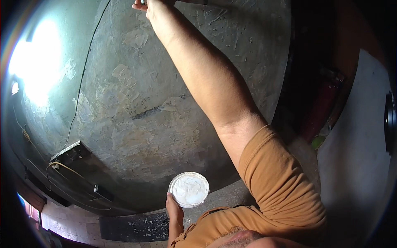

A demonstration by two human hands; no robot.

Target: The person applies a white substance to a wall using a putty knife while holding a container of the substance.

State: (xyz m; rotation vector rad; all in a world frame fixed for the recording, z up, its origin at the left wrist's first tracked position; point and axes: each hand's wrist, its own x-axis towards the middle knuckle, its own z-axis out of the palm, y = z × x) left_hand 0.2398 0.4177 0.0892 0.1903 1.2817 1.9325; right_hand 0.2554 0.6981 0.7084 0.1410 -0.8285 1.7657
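My left hand [174, 207] grips the rim of a round, shallow container or lid [171, 189], low in front of my body. White paste like putty [189, 189] with a rough surface covers its inside. My right arm reaches up across the view, and my right hand [145, 6] is at the top edge, largely cut off. A small dark, shiny thing shows by its fingers; what it is cannot be made out. Behind both hands stands a grey-green wall [149, 133] with uneven, flaky patches and a dark scraped streak.
A black cable [83, 73] runs down the wall to a box-like fitting [69, 152] with loose wires. Below it is a small dark fitting [103, 192]. A dark, white-spattered slab [133, 228] lies along the wall's foot. Bright light glares at the left; a pale panel [350, 130] is at the right.
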